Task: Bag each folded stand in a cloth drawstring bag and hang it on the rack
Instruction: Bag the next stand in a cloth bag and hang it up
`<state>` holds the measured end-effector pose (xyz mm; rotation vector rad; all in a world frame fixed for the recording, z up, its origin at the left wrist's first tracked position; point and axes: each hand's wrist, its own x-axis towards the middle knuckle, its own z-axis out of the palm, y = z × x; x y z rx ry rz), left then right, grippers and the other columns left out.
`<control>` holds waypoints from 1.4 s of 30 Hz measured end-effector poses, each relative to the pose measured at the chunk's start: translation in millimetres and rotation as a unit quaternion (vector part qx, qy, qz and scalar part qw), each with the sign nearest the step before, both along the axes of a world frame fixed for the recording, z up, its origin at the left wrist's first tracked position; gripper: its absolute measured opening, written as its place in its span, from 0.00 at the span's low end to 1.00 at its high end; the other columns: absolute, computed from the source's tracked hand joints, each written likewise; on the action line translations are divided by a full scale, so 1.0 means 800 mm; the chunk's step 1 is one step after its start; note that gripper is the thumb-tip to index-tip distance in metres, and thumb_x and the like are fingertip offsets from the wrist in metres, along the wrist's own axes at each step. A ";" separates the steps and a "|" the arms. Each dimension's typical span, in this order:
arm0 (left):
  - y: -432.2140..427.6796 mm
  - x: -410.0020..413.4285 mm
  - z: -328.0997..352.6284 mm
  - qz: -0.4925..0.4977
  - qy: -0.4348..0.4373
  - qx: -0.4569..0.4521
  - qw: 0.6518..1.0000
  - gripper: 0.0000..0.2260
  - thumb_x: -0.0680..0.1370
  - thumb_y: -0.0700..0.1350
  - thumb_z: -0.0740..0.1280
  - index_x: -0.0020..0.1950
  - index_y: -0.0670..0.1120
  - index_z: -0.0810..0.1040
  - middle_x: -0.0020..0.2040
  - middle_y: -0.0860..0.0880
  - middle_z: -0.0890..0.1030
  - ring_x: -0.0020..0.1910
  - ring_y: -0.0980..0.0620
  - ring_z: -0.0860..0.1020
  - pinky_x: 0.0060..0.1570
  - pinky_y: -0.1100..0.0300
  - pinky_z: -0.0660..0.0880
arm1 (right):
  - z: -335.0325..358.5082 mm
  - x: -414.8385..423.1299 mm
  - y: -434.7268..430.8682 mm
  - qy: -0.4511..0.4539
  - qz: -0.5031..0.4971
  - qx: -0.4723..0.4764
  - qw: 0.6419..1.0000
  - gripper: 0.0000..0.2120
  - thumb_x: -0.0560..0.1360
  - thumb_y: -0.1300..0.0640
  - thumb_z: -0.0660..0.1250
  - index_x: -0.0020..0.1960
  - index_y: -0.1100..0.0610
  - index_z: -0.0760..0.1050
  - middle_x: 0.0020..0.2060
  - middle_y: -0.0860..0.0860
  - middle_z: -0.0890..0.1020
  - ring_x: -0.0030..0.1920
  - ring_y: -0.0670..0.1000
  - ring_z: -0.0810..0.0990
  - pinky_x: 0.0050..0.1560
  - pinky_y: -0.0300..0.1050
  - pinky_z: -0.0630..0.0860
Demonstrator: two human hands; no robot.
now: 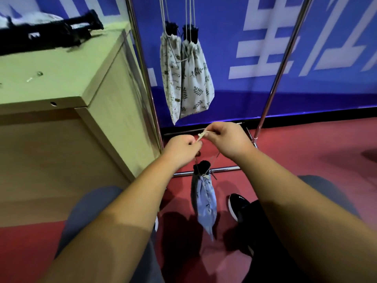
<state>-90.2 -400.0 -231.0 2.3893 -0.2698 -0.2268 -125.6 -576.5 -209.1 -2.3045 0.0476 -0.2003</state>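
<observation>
left hand (181,147): mine, fingers pinching the drawstring (201,135).
right hand (228,139): mine, pinching the same drawstring, just beside the left.
blue bag (205,203): dangles off the drawstring below my hands, above the floor (306,160); stand (204,167) pokes out the top.
rack (142,68): two white printed bags (183,78) hanging.
bench (61,84): to my left, black stands (51,35) on top.

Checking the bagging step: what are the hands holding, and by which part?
Both the left hand and right hand pinch the drawstring of the blue bag, which dangles below.
</observation>
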 end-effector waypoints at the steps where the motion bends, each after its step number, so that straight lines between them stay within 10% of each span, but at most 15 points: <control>1: -0.001 -0.006 0.007 -0.009 0.001 -0.005 1.000 0.17 0.81 0.55 0.68 0.41 0.43 0.82 0.37 0.51 0.86 0.34 0.54 0.79 0.37 0.57 0.72 | 0.007 -0.009 -0.002 0.003 -0.007 0.007 1.000 0.03 0.79 0.54 0.74 0.49 0.50 0.88 0.38 0.48 0.87 0.39 0.48 0.83 0.36 0.32 0.71; 5: 0.000 -0.020 0.047 -0.030 -0.044 0.009 0.999 0.18 0.80 0.56 0.70 0.38 0.45 0.76 0.34 0.50 0.81 0.37 0.47 0.77 0.40 0.53 0.74 | 0.050 -0.029 -0.010 0.047 -0.018 0.040 0.998 0.03 0.77 0.53 0.76 0.45 0.51 0.87 0.34 0.46 0.85 0.32 0.39 0.78 0.35 0.33 0.71; 11: -0.010 -0.021 0.150 -0.062 -0.103 0.014 0.993 0.17 0.80 0.59 0.69 0.38 0.48 0.78 0.34 0.51 0.82 0.35 0.49 0.80 0.38 0.54 0.76 | 0.142 -0.029 -0.020 0.051 -0.031 0.207 0.977 0.03 0.71 0.58 0.76 0.42 0.57 0.87 0.46 0.61 0.88 0.41 0.52 0.79 0.46 0.52 0.78; 17: -0.021 -0.007 0.249 -0.078 -0.011 -0.151 0.985 0.10 0.82 0.47 0.72 0.45 0.43 0.79 0.38 0.42 0.87 0.37 0.46 0.86 0.48 0.42 0.85 | 0.221 -0.019 -0.031 0.024 0.023 0.310 0.950 0.03 0.76 0.65 0.74 0.45 0.59 0.85 0.39 0.57 0.81 0.40 0.52 0.76 0.49 0.51 0.82; 25: -0.052 0.015 0.315 -0.060 -0.090 -0.158 0.982 0.10 0.82 0.46 0.72 0.47 0.40 0.80 0.38 0.41 0.86 0.37 0.47 0.86 0.41 0.48 0.86 | 0.274 -0.003 -0.061 -0.055 0.004 0.325 0.944 0.09 0.78 0.64 0.74 0.41 0.56 0.86 0.44 0.62 0.84 0.44 0.55 0.78 0.59 0.61 0.84; 35: -0.127 0.075 0.392 -0.040 0.005 -0.310 0.950 0.07 0.85 0.45 0.66 0.51 0.42 0.77 0.43 0.40 0.81 0.41 0.43 0.85 0.45 0.46 0.85 | 0.357 0.052 -0.081 -0.202 -0.114 0.206 0.951 0.07 0.78 0.55 0.73 0.43 0.52 0.87 0.37 0.53 0.87 0.45 0.60 0.86 0.49 0.66 0.85; 42: -0.151 0.143 0.424 0.013 -0.101 -0.299 0.949 0.09 0.81 0.46 0.74 0.44 0.45 0.80 0.42 0.42 0.87 0.41 0.47 0.89 0.39 0.46 0.86 | 0.386 0.117 -0.108 -0.250 -0.151 0.122 0.949 0.06 0.81 0.50 0.71 0.47 0.48 0.85 0.39 0.47 0.87 0.35 0.47 0.79 0.36 0.44 0.73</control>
